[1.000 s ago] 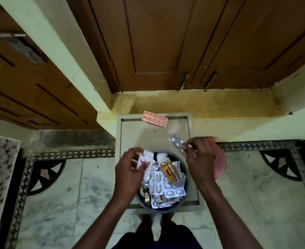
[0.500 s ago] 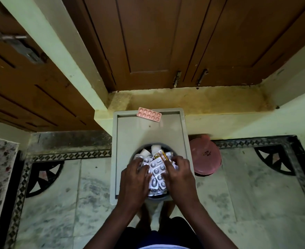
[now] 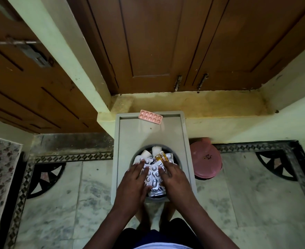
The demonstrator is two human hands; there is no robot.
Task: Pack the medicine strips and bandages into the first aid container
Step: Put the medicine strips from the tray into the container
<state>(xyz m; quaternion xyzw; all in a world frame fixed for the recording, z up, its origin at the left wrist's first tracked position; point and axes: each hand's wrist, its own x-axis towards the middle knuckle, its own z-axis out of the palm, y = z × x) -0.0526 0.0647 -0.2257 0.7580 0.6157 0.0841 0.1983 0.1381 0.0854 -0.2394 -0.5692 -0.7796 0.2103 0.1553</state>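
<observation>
**Both hands flat on the packed strips**

Head view: the left hand [image 3: 131, 184] and right hand [image 3: 175, 178] lie palm-down, fingers spread, each grip open and grasping nothing, on silver medicine strips [image 3: 154, 174] heaped in the round container [image 3: 177, 159] on the grey counter [image 3: 144, 137]. White bandages [image 3: 156, 150] sit at its far side. A pink strip [image 3: 150, 117] lies well apart on the counter's far edge.

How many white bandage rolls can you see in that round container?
2. Both sit at the far edge of the container: one bandage roll on the left, tilted, and another beside it. More may lie hidden under the strips and hands.
</observation>
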